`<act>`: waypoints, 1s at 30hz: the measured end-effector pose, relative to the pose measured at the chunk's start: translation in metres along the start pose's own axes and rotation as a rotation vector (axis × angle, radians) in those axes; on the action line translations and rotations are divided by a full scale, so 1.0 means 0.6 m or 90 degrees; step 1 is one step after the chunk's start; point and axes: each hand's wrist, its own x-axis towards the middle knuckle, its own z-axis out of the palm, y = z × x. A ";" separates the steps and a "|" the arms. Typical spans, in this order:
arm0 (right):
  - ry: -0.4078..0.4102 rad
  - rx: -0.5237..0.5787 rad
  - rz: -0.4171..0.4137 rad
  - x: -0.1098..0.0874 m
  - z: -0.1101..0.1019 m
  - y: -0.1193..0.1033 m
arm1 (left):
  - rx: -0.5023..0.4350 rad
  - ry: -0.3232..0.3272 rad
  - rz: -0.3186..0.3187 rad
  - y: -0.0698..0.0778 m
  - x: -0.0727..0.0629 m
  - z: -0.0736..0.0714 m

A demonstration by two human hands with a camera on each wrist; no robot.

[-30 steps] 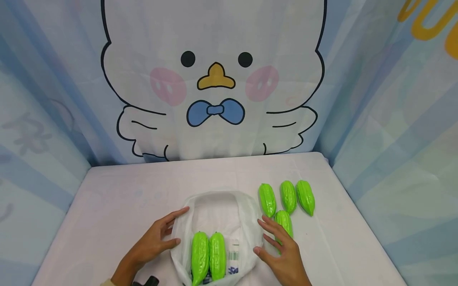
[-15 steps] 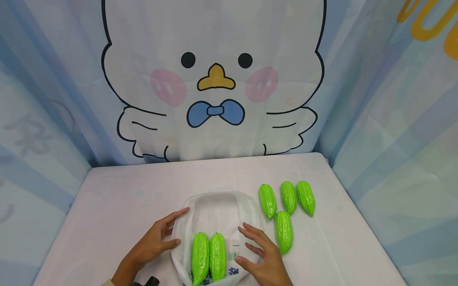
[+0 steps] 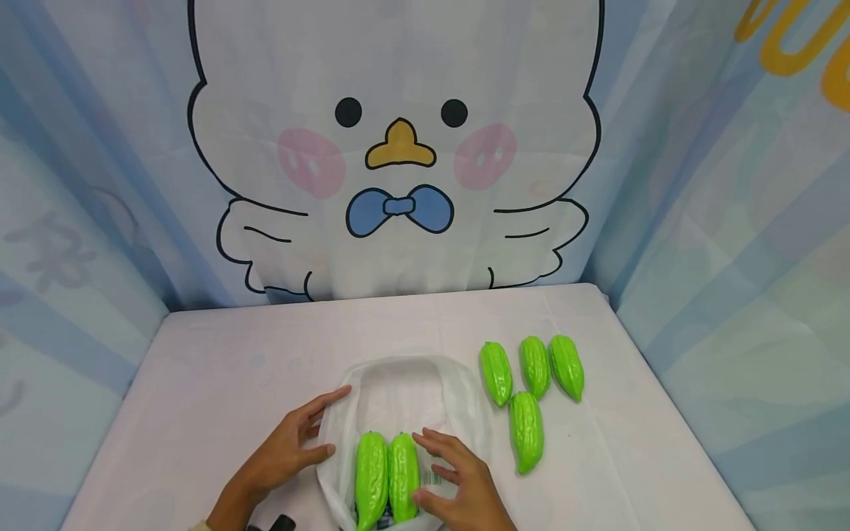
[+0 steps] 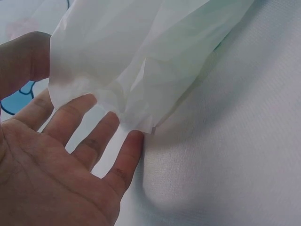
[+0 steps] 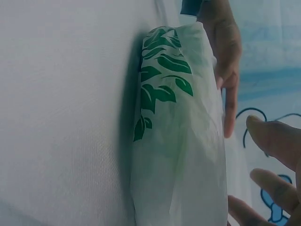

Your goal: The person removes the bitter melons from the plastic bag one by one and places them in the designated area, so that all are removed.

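Observation:
A white plastic bag (image 3: 465,391) lies on the table with its mouth open and rim folded back. Two bright green bitter melons (image 3: 372,479) lie side by side inside it, over a printed patch with a barcode. My left hand (image 3: 282,450) rests at the bag's left side, its spread fingers touching the outer wall; the left wrist view shows the fingertips against the thin plastic (image 4: 141,52). My right hand (image 3: 461,479) hovers over the mouth with fingers loosely bent, fingertips close to the right-hand melon (image 3: 403,476). Green leaf prints show on the bag (image 5: 178,141) in the right wrist view.
Several more green bitter melons (image 3: 527,431) lie on the white-covered table right of the bag. A dark object (image 3: 282,523) shows by the left wrist. Curtains with a cartoon bird (image 3: 398,147) close off the back and sides.
My right hand has moved left from the bag's right outer side to over its mouth, beside the melons inside. The left hand and the bag stay in place.

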 end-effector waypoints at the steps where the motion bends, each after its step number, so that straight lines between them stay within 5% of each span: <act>1: -0.002 -0.007 -0.005 0.001 0.003 0.000 | -0.002 -0.002 0.001 0.000 0.000 0.000; 15: -0.067 -0.037 0.016 0.014 0.019 -0.005 | -0.011 -0.003 0.002 0.000 0.001 0.000; 30: -0.050 -0.067 0.038 0.018 0.018 -0.008 | -0.007 -0.009 0.001 -0.001 0.002 -0.001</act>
